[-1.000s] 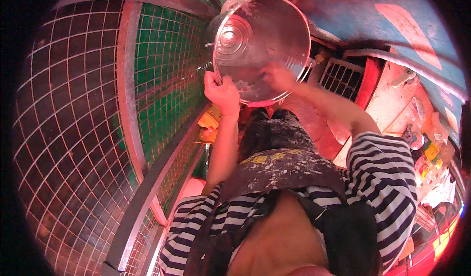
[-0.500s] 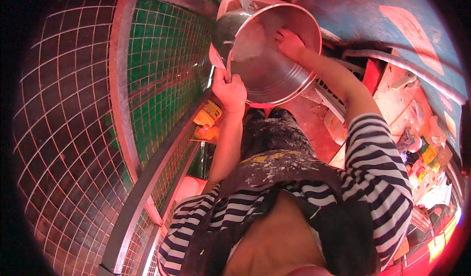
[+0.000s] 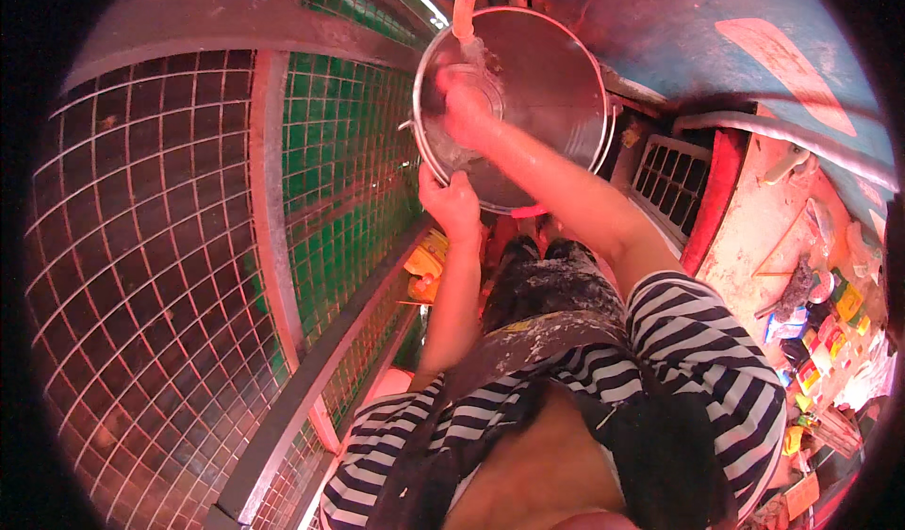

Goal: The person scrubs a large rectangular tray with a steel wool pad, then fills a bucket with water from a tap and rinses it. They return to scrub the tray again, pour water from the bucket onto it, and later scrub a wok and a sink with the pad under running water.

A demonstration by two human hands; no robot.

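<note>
Left hand (image 3: pixel 453 210): head view, the only one I have; I hold it closed on the near-left rim of the metal pot (image 3: pixel 556 106), keeping a grip there
Right hand (image 3: pixel 464 114): down inside the pot, over the ringed bottom; it is blurred, so I cannot tell whether it is spread, curled or holding anything
Pot position: beneath the tap (image 3: pixel 463 19), its mouth facing up toward my view; the spout reaches over the far-left rim
Just changed: half a second ago the stream fell outside the rim; now water (image 3: pixel 478 54) drops into the pot, and my right hand has moved over to the left side
What it means: I judge that the stream now wets the inside, close to where the hand works
Pot contents: falling water and my right hand; how much has gathered I cannot make out
Slatted crate (image 3: pixel 671 181): right of the pot; too dark to read its contents
</note>
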